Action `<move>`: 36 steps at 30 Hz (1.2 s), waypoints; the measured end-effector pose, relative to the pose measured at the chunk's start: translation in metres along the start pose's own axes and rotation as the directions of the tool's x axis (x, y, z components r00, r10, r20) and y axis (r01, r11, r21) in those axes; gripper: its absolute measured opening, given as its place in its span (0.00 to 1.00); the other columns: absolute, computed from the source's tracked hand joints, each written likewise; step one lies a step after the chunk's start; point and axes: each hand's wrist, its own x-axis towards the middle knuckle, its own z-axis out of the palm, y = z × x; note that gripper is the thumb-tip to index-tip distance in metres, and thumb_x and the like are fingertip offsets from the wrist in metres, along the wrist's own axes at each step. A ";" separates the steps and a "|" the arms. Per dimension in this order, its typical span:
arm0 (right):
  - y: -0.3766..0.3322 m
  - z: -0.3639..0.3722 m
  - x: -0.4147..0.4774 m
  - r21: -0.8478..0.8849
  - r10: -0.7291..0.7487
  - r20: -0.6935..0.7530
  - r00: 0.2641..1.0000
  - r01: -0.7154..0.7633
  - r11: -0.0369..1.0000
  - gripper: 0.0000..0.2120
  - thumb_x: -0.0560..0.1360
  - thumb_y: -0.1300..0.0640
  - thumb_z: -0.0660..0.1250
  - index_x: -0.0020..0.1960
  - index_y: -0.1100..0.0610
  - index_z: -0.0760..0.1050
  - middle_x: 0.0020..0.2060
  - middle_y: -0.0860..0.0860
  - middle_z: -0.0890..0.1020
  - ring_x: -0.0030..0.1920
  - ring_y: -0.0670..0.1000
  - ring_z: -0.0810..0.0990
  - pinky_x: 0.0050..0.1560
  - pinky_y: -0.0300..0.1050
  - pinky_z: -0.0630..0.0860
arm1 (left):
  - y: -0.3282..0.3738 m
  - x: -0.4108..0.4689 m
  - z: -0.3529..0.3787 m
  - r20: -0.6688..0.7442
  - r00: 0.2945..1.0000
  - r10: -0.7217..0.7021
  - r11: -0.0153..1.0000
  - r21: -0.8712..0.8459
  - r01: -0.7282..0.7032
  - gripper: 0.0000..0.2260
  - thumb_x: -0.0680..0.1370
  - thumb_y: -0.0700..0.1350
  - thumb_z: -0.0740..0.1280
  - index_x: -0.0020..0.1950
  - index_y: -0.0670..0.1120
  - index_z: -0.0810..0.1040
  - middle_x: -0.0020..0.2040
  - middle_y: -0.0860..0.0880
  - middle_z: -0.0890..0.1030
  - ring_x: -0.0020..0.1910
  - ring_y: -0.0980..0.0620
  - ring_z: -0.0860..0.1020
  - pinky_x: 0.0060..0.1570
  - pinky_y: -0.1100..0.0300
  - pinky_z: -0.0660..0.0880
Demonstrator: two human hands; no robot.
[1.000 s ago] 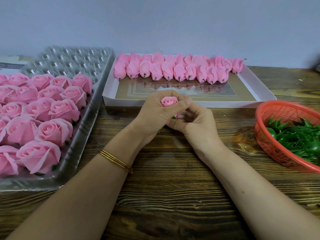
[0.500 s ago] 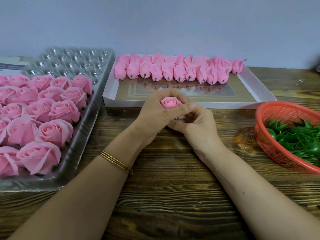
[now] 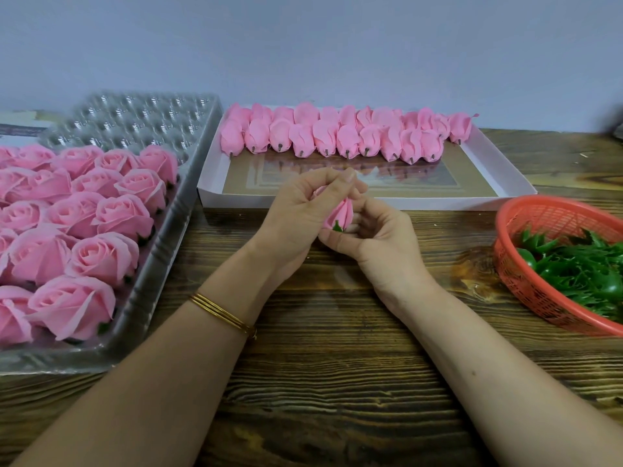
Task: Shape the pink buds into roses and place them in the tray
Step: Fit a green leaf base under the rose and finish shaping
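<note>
A dark wooden table (image 3: 337, 382) ran under a plain grey wall (image 3: 337, 45). At frame centre a pink bud (image 3: 338, 214) sat between both hands, its long axis near upright, green base lowest. The left hand (image 3: 296, 214) curled its fingers over the tip. The right hand (image 3: 381, 244) seemed to pinch the base, though its fingers were half hidden. The tray (image 3: 158, 264) lay at the frame's left, nearer the left hand.

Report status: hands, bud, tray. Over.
Left hand pinches the pink bud at its petals, right hand grips its green base. Bud not yet in the plastic tray. Nothing between hands and tray.
</note>
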 end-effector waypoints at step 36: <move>0.004 0.000 -0.001 0.111 0.047 -0.025 0.999 -0.044 0.993 0.23 0.66 0.73 0.73 0.60 0.65 0.74 0.47 0.56 0.84 0.49 0.51 0.83 0.54 0.45 0.80 | -0.003 0.000 -0.013 0.162 0.982 -0.099 0.995 -0.006 0.101 0.10 0.67 0.34 0.74 0.47 0.39 0.81 0.46 0.42 0.83 0.45 0.51 0.81 0.47 0.59 0.78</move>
